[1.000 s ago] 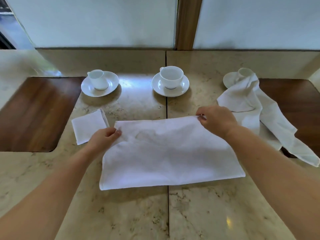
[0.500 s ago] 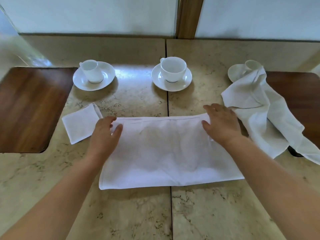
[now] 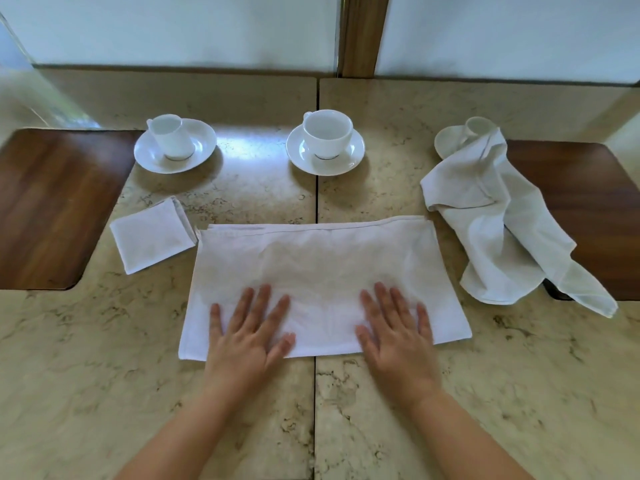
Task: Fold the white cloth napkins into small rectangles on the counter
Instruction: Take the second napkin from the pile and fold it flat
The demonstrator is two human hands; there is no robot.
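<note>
A white napkin folded in half [image 3: 322, 265] lies flat as a wide rectangle in the middle of the marble counter [image 3: 485, 375]. My left hand [image 3: 247, 332] and my right hand [image 3: 396, 332] both rest palm down on its near edge, fingers spread, holding nothing. To the left of it lies a small folded napkin [image 3: 152, 235], a neat square. An unfolded, crumpled napkin [image 3: 502, 223] is heaped at the right, draped partly over a saucer and the dark wood inset.
Two white cups on saucers stand behind the napkin, left [image 3: 175, 143] and centre [image 3: 325, 142]. A third cup and saucer [image 3: 464, 135] sit half under the crumpled cloth. Dark wood insets [image 3: 52, 202] flank the counter on both sides. A wall rises behind.
Both hands let go of the napkin's far corners and slid toward me across the cloth; they now lie flat on its near edge.
</note>
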